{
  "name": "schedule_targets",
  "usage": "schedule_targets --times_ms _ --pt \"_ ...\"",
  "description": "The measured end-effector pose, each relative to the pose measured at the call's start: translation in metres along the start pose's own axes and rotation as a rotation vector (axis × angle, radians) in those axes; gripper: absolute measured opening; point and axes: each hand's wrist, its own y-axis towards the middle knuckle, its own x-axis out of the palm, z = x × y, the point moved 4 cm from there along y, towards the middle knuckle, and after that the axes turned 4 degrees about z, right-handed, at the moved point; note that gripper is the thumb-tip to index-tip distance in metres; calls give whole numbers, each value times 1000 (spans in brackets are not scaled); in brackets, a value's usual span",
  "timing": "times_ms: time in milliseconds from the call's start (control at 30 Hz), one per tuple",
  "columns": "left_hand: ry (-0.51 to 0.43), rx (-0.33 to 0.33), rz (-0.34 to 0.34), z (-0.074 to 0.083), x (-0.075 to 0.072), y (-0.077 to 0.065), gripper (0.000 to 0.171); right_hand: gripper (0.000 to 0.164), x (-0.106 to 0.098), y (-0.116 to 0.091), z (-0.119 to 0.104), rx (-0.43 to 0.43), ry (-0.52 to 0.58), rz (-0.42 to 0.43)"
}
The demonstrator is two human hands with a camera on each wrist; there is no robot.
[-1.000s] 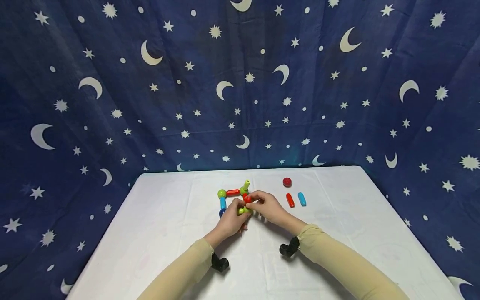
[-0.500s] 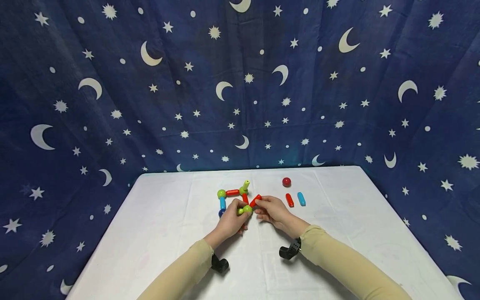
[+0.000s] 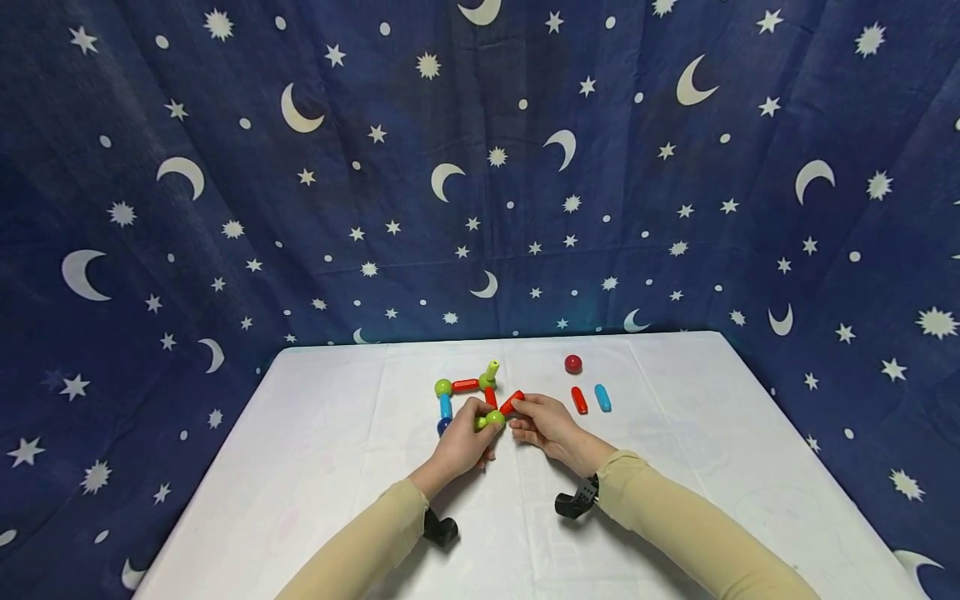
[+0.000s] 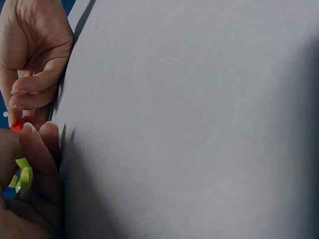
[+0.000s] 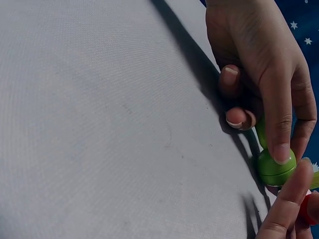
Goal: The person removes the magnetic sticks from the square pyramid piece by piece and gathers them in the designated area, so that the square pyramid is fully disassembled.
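My left hand point(image 3: 465, 437) holds a green ball point(image 3: 495, 418) between thumb and fingers, at the near right corner of a toy frame made of rods and balls. In the right wrist view the left thumb and finger pinch this green ball point(image 5: 276, 169). My right hand point(image 3: 552, 427) pinches a red rod point(image 3: 512, 402) that slants from the ball up to the right, its lower end right at the ball. Another red rod point(image 3: 491, 397) runs from there to a far green ball point(image 3: 487, 382), where a yellow-green rod point(image 3: 492, 369) sticks up. The left hand hides part of the frame's near side.
The frame's left side has a green ball point(image 3: 443, 387), a blue rod point(image 3: 446, 406) and a dark blue ball point(image 3: 443, 427). Right of the hands lie a loose red ball point(image 3: 573, 364), a red rod point(image 3: 579, 400) and a blue rod point(image 3: 603, 397) on the white table point(image 3: 300, 450).
My right hand has drawn slightly right from the corner ball, and the red rod in it has swung from nearly end-on to slanting up right. The left hand has stayed in place.
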Motion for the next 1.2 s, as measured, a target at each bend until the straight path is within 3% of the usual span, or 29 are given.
schedule_targets --times_ms 333,867,1200 --pt "56 21 3 0 0 1 25 37 -2 -2 1 -25 -50 20" --pt "118 13 11 2 -2 -1 27 33 -3 0 3 -35 -44 11" --pt "54 7 0 1 0 -1 26 34 -3 -1 3 -31 -38 -4"
